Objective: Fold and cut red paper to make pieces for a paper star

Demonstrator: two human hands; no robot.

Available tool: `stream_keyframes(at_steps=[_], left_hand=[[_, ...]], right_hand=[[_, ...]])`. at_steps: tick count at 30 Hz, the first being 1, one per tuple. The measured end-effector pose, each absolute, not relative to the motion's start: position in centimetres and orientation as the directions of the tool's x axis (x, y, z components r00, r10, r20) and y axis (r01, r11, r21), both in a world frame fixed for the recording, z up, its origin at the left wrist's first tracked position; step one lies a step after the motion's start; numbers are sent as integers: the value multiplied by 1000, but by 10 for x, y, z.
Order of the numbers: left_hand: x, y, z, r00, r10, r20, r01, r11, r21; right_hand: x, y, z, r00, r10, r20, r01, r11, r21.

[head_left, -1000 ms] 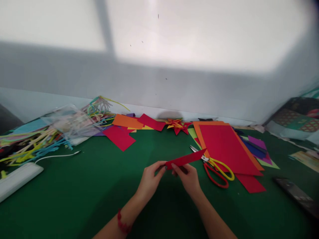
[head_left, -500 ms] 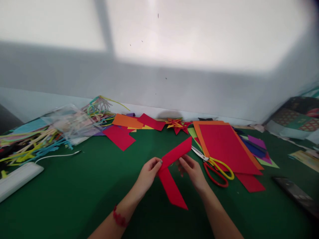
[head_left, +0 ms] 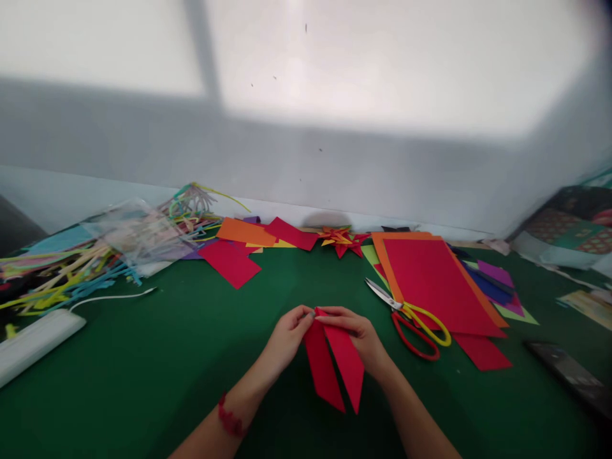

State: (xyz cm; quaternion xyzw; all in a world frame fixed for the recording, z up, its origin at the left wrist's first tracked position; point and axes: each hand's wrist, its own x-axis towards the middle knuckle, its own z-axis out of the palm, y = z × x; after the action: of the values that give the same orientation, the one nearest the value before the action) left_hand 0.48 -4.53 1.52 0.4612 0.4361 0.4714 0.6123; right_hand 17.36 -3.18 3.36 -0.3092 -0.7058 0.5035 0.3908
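A folded red paper strip (head_left: 324, 363) hangs between my hands, its two slanted-ended legs pointing down side by side with a narrow gap. My left hand (head_left: 290, 331) pinches the fold at the top left. At the top right, my right hand (head_left: 356, 331) has its fingers closed on the same fold, the fingertips of both hands nearly touching. To the right of my right hand lie scissors (head_left: 396, 305) with one yellow and one red handle, blades slightly apart.
Red sheets (head_left: 425, 280) over orange ones lie at the right, a phone (head_left: 568, 370) nearer the edge. Folded paper stars (head_left: 342, 239) and loose paper pieces (head_left: 232, 264) line the back. Pipe cleaners (head_left: 71, 274) and a white power strip (head_left: 41, 344) are at the left.
The strip's upper right arm has swung down beside the other leg, folding at the top. My right hand has moved left and closed on the fold.
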Motion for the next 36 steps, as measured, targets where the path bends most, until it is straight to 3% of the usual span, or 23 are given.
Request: stream_keyframes(at_steps=[11, 19, 22, 27, 31, 36], left_hand=[[9, -48, 19, 145, 977, -156, -181, 181, 967], [4, -42, 10, 158, 978, -133, 11, 133, 991], [4, -41, 8, 149, 980, -129, 24, 127, 992], [5, -43, 16, 95, 991, -97, 53, 92, 994], [8, -49, 22, 100, 993, -68, 152, 52, 987], [10, -59, 32, 136, 989, 49, 459, -107, 882]], right_hand=[[180, -31, 40, -622, 760, 187, 129, 335, -933], [175, -37, 44, -690, 715, 107, 169, 304, -938], [178, -35, 47, -673, 735, 86, 96, 203, -974], [184, -28, 45, -519, 854, -34, -99, -100, -990], [178, -30, 32, -469, 861, -196, 109, -164, -980], [173, -37, 29, -563, 798, -217, 285, -60, -957]])
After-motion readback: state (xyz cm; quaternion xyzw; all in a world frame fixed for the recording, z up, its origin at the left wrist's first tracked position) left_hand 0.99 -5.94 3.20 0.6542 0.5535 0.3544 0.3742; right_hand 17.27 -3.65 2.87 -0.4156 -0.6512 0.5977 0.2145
